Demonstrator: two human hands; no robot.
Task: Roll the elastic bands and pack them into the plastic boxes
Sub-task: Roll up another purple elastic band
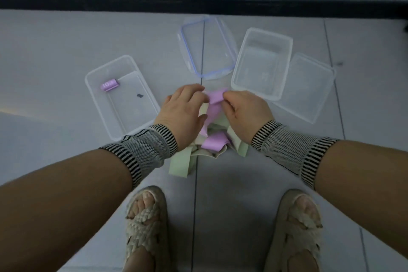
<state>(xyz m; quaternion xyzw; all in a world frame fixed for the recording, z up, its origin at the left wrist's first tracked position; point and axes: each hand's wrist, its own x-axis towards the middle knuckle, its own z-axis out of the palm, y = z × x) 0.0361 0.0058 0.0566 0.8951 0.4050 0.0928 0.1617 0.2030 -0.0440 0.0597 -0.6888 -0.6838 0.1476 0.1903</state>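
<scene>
Head view: my left hand (pixel 184 106) and right hand (pixel 245 109) pinch one flat lilac elastic band (pixel 215 98) between curled fingertips to roll it above the loose pile, the clear rectangular plastic box (pixel 141 77) holding a rolled lilac band (pixel 109 84) just left.

Left box (pixel 141 115) and right box (pixel 242 66) (both open-topped) flank bare floor (pixel 66 46).

The rolled purple band (pixel 109 84) bears a faint "10".
</scene>
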